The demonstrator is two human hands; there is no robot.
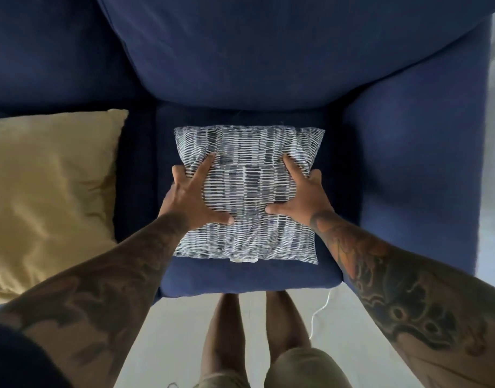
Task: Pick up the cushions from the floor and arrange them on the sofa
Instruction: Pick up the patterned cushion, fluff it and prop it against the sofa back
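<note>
A square cushion with a grey-and-white dash pattern (247, 152) lies on the right seat of the dark blue sofa (240, 278). My left hand (194, 197) grips its left edge, fingers spread over the top and thumb pressed into the fabric. On the opposite edge my right hand (299, 196) holds it the same way. A large yellow cushion (50, 191) rests on the sofa seat to the left, apart from the patterned one.
The sofa's back cushions (254, 51) rise behind and its right armrest (417, 152) stands beside the seat. My legs stand on the pale floor (170, 331) in front of the seat. A thin white cable (320, 309) trails on the floor by the armrest.
</note>
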